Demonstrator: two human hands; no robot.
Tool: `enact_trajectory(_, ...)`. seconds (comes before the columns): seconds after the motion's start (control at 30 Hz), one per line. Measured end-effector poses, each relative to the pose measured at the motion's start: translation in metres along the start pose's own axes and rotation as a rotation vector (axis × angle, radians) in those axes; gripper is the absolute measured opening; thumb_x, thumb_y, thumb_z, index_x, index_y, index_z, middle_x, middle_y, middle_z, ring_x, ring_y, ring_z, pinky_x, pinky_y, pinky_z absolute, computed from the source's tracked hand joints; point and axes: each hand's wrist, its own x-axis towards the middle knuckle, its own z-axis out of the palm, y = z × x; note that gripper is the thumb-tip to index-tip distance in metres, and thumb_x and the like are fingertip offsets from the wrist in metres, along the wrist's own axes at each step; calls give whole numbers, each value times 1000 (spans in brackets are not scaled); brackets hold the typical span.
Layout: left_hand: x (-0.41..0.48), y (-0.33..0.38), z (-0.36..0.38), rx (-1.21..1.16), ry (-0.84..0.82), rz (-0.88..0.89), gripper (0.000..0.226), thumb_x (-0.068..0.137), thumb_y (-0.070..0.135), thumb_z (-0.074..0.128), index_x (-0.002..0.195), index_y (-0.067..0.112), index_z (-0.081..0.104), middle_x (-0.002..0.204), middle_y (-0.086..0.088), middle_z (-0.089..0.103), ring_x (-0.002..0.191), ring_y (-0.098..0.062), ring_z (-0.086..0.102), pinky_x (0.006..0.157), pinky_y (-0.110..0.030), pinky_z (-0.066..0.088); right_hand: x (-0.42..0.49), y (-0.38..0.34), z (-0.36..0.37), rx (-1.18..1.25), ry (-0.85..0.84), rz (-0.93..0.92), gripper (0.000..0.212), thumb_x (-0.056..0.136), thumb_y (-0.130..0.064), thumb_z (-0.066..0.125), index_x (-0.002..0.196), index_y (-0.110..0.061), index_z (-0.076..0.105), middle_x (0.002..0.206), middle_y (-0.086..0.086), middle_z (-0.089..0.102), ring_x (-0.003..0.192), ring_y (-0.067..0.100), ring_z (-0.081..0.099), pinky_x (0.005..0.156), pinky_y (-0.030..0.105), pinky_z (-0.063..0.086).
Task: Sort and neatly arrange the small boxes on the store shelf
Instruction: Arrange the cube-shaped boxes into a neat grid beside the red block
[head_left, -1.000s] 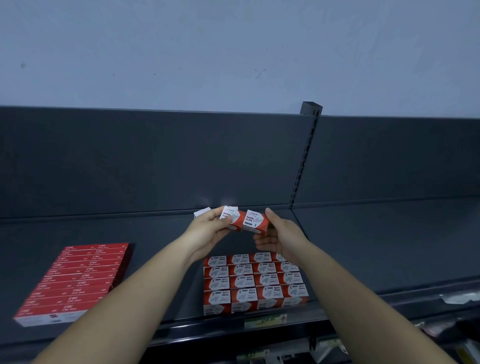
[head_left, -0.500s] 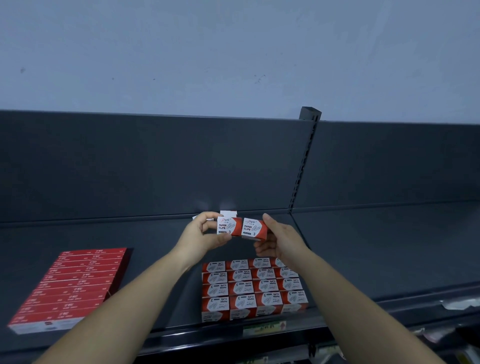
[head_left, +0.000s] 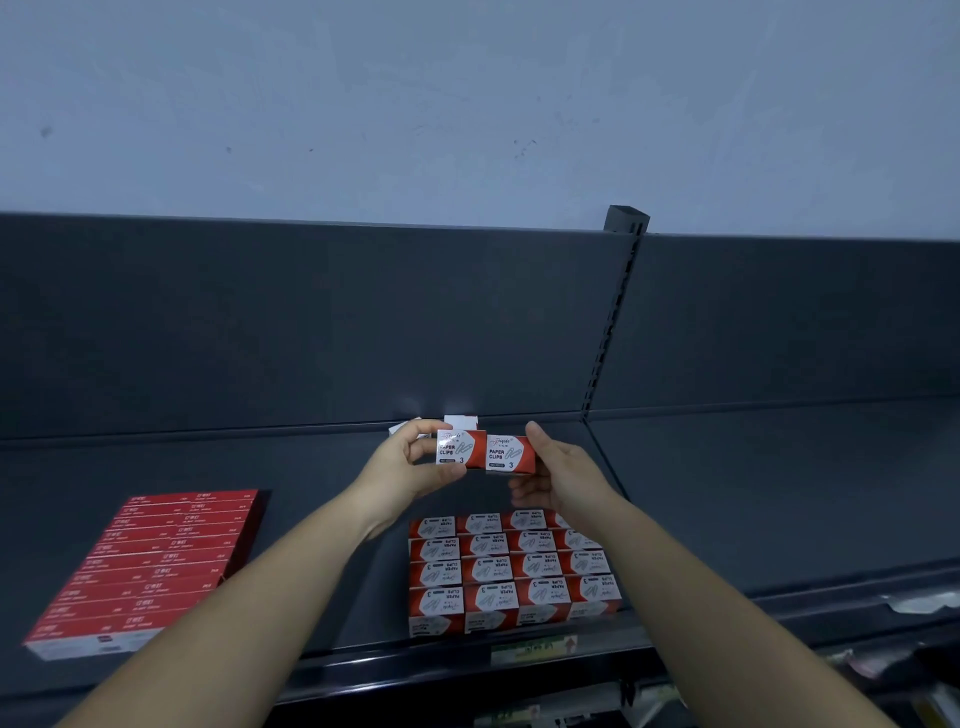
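Two small red-and-white paper clip boxes are held side by side above the dark shelf. My left hand grips the left box. My right hand grips the right box. Both labels face me and read upright. Below them a tidy block of several identical paper clip boxes sits at the shelf's front edge. Two more white-faced boxes peek out behind my left hand at the back of the shelf.
A flat stack of long red boxes lies on the shelf at the left. A slotted upright post splits the dark back panel. A price label strip runs along the shelf's front lip, with a lower shelf beneath.
The two held boxes have turned from tilted to level, labels facing me, and risen slightly away from the block below. Both hands keep their grip.
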Motion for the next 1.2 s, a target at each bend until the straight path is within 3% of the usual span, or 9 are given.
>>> enact_trajectory(0.3, 4, -4, -5, 31, 4, 25, 45, 78, -1, 75, 117, 14, 57, 108, -6, 73, 101, -20, 69, 86, -30, 54, 4, 2, 0, -39, -35, -32, 41, 96, -50, 51, 101, -14, 70, 86, 12, 74, 80, 25, 73, 76, 34, 61)
enact_trajectory(0.53, 10, -13, -14, 110, 91, 39, 37, 82, 1, 72, 114, 12, 55, 108, -5, 71, 99, -15, 68, 79, -23, 56, 10, 0, 4, -378, -83, -110, 23, 98, -48, 52, 106, -33, 68, 102, -6, 72, 96, 14, 66, 77, 25, 50)
enact_trajectory(0.7, 11, -26, -27, 359, 124, 5, 33, 81, 14, 78, 104, 20, 55, 100, -2, 73, 99, -21, 68, 88, -32, 54, 28, 7, 11, -662, -128, -120, 37, 100, -50, 46, 126, -28, 61, 120, -8, 65, 113, 13, 57, 104, 42, 45)
enact_trajectory(0.83, 12, -42, -40, 587, 66, -136, 33, 77, 41, 77, 101, 37, 53, 104, 9, 68, 101, -14, 64, 98, -49, 46, 38, 12, 16, -1044, -153, -54, 36, 102, -53, 38, 130, -37, 54, 132, -9, 58, 125, 18, 49, 108, 50, 24)
enact_trajectory(0.9, 12, -44, -40, 603, 25, -198, 34, 80, 42, 74, 106, 36, 52, 109, 8, 65, 102, -13, 63, 96, -43, 49, 39, 11, 18, -1102, -193, -26, 36, 102, -52, 37, 132, -38, 53, 134, -7, 56, 126, 19, 48, 107, 50, 21)
enact_trajectory(1.03, 14, -40, -32, 487, 40, -243, 24, 93, 24, 61, 116, 22, 54, 116, -1, 62, 103, -12, 59, 86, -27, 49, 42, 13, 19, -1083, -215, -2, 33, 102, -50, 40, 130, -40, 53, 133, -10, 57, 126, 17, 47, 105, 48, 22)
enact_trajectory(1.2, 15, -40, -29, 487, 30, -230, 24, 101, 27, 48, 120, 20, 61, 114, 4, 63, 104, -9, 59, 80, -19, 45, 50, 17, 21, -1031, -230, 18, 20, 100, -46, 46, 117, -46, 56, 125, -16, 60, 118, 13, 52, 105, 45, 30)
